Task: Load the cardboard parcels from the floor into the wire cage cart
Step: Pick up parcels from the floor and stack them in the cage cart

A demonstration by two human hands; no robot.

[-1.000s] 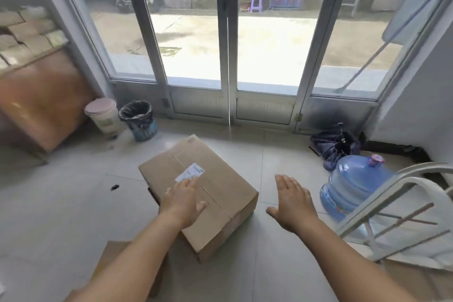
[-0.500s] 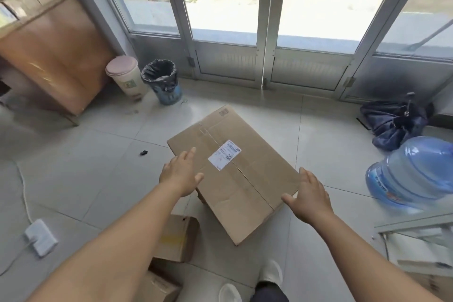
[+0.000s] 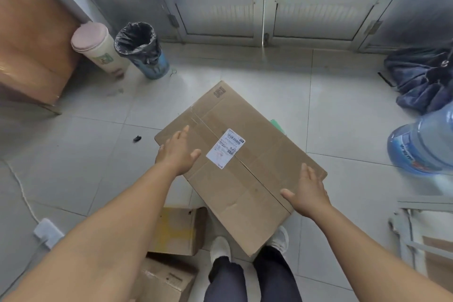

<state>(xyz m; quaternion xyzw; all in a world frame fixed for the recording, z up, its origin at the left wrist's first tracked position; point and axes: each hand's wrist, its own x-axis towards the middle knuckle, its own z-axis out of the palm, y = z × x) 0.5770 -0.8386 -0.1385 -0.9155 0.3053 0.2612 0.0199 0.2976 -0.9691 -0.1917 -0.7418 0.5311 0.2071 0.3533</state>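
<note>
A large cardboard parcel (image 3: 245, 179) with a white shipping label lies flat on the tiled floor in front of my feet. My left hand (image 3: 177, 152) rests on its top near the left edge, fingers spread. At the parcel's right edge is my right hand (image 3: 306, 193), thumb on top and fingers apart along the side. Neither hand is closed around it. Two smaller cardboard parcels (image 3: 179, 230) (image 3: 166, 279) sit on the floor at the lower left. Part of the white wire cage cart (image 3: 404, 228) shows at the lower right.
A black-lined bin (image 3: 139, 49) and a pink-lidded bucket (image 3: 95, 44) stand at the back left beside a wooden cabinet (image 3: 29, 39). On the right are a blue water jug (image 3: 421, 144) and a dark bag (image 3: 421, 76). A white adapter (image 3: 47, 229) with cord lies at left.
My view has tipped down and closer to the large parcel. My right hand has come in from the floor side to the parcel's right edge; my left hand stays near its left edge.
</note>
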